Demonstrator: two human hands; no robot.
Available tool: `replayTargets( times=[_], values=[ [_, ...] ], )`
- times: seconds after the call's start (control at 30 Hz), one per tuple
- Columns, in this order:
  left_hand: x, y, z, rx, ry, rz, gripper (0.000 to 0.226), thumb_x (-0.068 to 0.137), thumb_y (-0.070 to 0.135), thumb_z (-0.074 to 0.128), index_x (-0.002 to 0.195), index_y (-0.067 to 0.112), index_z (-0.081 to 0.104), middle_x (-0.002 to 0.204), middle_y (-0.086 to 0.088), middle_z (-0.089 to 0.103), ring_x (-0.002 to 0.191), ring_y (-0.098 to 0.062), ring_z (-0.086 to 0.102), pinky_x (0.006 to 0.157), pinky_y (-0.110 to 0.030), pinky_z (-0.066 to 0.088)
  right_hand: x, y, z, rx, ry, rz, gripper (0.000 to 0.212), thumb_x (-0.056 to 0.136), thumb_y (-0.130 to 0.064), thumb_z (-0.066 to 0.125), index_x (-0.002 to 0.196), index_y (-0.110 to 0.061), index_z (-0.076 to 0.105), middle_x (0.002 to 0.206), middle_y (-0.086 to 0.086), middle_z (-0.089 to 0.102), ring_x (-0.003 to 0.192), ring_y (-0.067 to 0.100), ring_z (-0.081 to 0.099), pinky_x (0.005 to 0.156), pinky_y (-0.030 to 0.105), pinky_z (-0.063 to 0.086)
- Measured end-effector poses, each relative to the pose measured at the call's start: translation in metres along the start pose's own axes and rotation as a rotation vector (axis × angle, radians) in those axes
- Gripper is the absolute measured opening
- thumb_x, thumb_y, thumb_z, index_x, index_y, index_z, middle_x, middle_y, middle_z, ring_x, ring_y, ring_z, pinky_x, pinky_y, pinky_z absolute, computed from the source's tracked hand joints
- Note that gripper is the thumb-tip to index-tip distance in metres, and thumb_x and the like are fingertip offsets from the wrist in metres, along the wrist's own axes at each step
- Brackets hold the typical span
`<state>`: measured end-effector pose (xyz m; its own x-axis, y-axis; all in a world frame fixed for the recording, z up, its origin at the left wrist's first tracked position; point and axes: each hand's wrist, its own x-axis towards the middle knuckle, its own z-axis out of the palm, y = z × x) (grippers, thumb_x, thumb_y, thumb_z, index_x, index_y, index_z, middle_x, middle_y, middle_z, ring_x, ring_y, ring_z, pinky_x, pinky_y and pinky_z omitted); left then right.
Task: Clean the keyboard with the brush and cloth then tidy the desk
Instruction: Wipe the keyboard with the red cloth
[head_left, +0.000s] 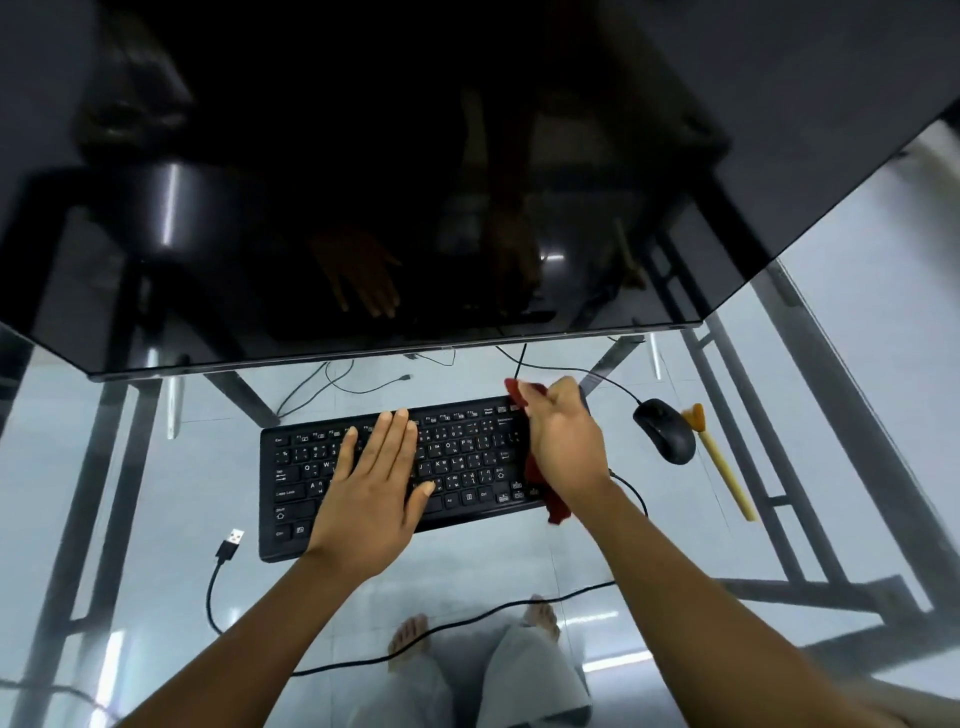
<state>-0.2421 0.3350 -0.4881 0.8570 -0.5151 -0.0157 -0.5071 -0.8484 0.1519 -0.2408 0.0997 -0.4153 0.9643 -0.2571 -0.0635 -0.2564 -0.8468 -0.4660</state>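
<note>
Now left hand lies flat, pinning the probably light keyboard, centre frame; right hand grips soft cloth, best held bunched.

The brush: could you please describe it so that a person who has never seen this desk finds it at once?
Start at the black keyboard in the middle of the glass desk and go right, past the black mouse. The brush lies flat just beyond the mouse. It is the only long, pale stick there, with an orange head at its far end.
</note>
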Motion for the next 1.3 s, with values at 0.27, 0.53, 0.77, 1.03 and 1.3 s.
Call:
replayTargets(
  times=[0.27,0.53,0.77,1.03,1.3],
  values=[
    [-0.002,-0.001,-0.002,-0.036,-0.005,0.009,0.068,0.100,0.048,0.025,0.151,0.004,0.024,0.161,-0.010,0.016,0.150,-0.023,0.010,0.119,-0.049,0.007,-0.012,-0.024,0.034,0.011,-0.179,-0.302,0.024,0.095,-0.056,0.045,0.094,-0.033,0.050,0.079,-0.003,0.060,0.066,0.014,0.051,0.060,0.030,0.046],
    [-0.001,-0.009,-0.011,-0.154,-0.076,0.004,0.087,0.093,0.069,0.022,0.155,0.010,0.005,0.163,-0.005,0.001,0.150,-0.015,-0.007,0.119,-0.043,-0.003,-0.042,-0.049,0.044,-0.007,-0.271,-0.380,0.040,0.095,-0.062,0.035,0.097,-0.027,0.053,0.084,0.000,0.063,0.065,0.016,0.052,0.058,0.029,0.037],
    [-0.044,-0.088,-0.041,-0.359,-0.120,-0.311,0.141,0.051,0.095,0.048,0.154,0.020,-0.014,0.161,0.008,-0.014,0.147,-0.006,-0.016,0.119,-0.042,-0.011,-0.015,-0.034,0.032,-0.080,-0.074,-0.211,0.033,0.094,-0.059,0.051,0.079,-0.030,0.044,0.059,-0.003,0.055,0.048,0.014,0.051,0.047,0.031,0.042],
    [-0.052,-0.109,-0.036,-0.565,-0.154,-0.227,0.146,0.049,0.079,0.072,0.151,0.030,-0.020,0.160,0.016,-0.009,0.146,0.002,-0.006,0.118,-0.030,-0.010,-0.028,-0.084,0.072,-0.129,-0.241,-0.740,0.015,0.100,-0.051,0.045,0.092,-0.038,0.041,0.080,-0.005,0.052,0.061,0.015,0.055,0.052,0.035,0.048],
    [-0.053,-0.113,-0.031,-0.555,-0.117,-0.183,0.145,0.052,0.081,0.072,0.153,0.023,-0.016,0.161,0.014,-0.012,0.143,0.010,-0.013,0.122,-0.038,-0.005,-0.045,-0.130,0.107,-0.043,-0.328,-0.856,0.032,0.099,-0.039,0.029,0.114,-0.026,0.053,0.098,0.007,0.059,0.079,0.023,0.054,0.062,0.029,0.034]
  ],
)
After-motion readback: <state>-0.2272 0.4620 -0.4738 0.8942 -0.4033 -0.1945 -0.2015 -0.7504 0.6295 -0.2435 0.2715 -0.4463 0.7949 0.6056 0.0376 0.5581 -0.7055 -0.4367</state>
